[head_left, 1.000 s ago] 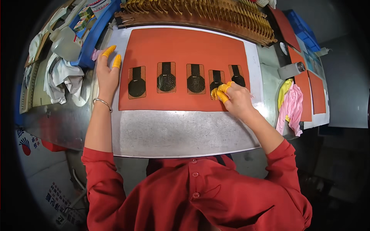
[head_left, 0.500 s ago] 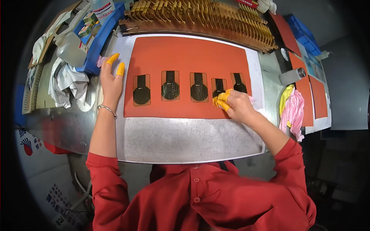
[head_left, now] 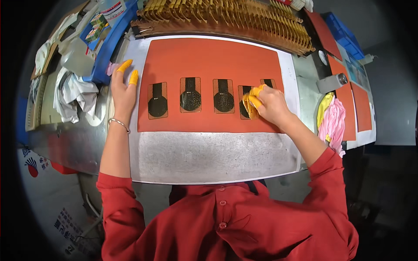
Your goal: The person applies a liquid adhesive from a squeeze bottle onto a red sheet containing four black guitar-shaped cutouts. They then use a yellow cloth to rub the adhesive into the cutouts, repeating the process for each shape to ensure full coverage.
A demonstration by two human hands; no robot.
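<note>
Along the bottom of the frame, noted a red shirt (head_left: 191,217) and, just above, bare grey metal of the worktop (head_left: 204,152). At left of centre, found the left hand (head_left: 124,91), with bracelet (head_left: 118,125) at the wrist: released, fingers apart, with yellow finger cots (head_left: 134,77) on two, resting on a white sheet (head_left: 289,82) beside an orange mat (head_left: 209,58). At right of centre, found the right hand (head_left: 271,102), fingers bent together over the fourth card (head_left: 242,93), with a gold-toned sliver (head_left: 251,114) showing at the tips. Cannot tell a grip from mere contact there. Across the mat, counted five gold-edged cards (head_left: 157,102) with black patterns, lying flat in a row, well apart except at the right end; fifth partly hidden by the right hand. At right of frame, recorded a pink cloth (head_left: 333,119) touching a yellow cloth (head_left: 321,111), with a grey bottle (head_left: 329,83) above. At upper left, recorded a crumpled white cloth (head_left: 69,98), a translucent jug (head_left: 78,58) and a blue tray (head_left: 103,56). Along the top edge, observed a brown rack (head_left: 209,34) of curved gold strips (head_left: 217,14).
</note>
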